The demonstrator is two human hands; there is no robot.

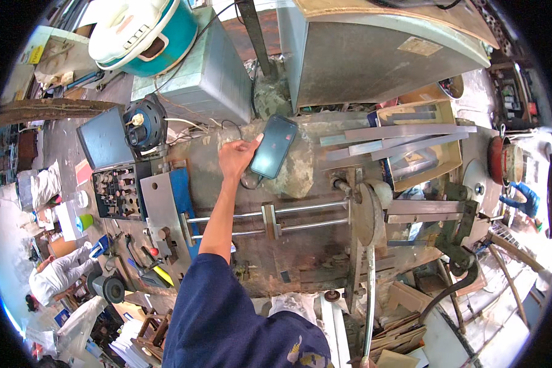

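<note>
My left hand (237, 157) reaches forward over the bench from a dark blue sleeve. Its thumb presses on the left edge of a dark smartphone (273, 147) while the other fingers curl in, partly hidden. The phone is tilted, its screen facing up and faintly lit, with a thin cable by its lower end. At the bottom edge, a sliver of my right hand (365, 363) shows around the end of a long metal lever (369, 294); most of that hand is cut off. The lever runs up to a bench-mounted cutter (367, 214) with two guide rods (313, 216).
Flat metal strips (398, 138) lie across a cardboard box (441, 165) on the right. An open case of small tools (118, 193) sits left, near pliers (101, 246). Behind stand a grey cabinet (374, 61) and a teal cooler (165, 46). A curved iron handle (454, 285) juts out right.
</note>
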